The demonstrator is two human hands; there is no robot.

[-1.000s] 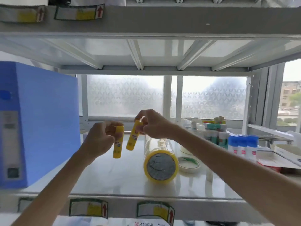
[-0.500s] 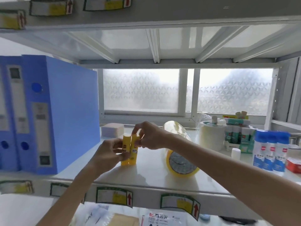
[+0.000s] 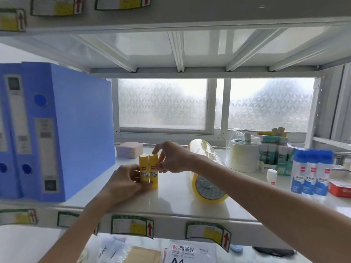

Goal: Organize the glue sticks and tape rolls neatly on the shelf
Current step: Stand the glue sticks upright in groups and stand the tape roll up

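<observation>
Two yellow glue sticks [image 3: 148, 170] stand upright side by side on the white shelf [image 3: 171, 204], just right of the blue binders. My left hand [image 3: 126, 184] grips the left stick low down. My right hand [image 3: 171, 158] pinches the top of the right stick. A stack of clear tape rolls with yellow cores [image 3: 208, 175] lies on its side to the right. Farther right stands a stack of white tape rolls [image 3: 244, 157], then a box of green-labelled glue sticks [image 3: 275, 156].
Blue binders [image 3: 62, 130] stand at the left of the shelf. A pink box [image 3: 129, 149] sits behind the glue sticks. Three blue-capped glue bottles [image 3: 311, 171], a small white bottle [image 3: 272, 176] and a red box [image 3: 340, 188] are at the right. The upper shelf [image 3: 171, 16] hangs close overhead.
Both hands brought the two glue sticks down from mid-air and together, standing them upright on the shelf next to the binders. The camera view shifted left and closer.
</observation>
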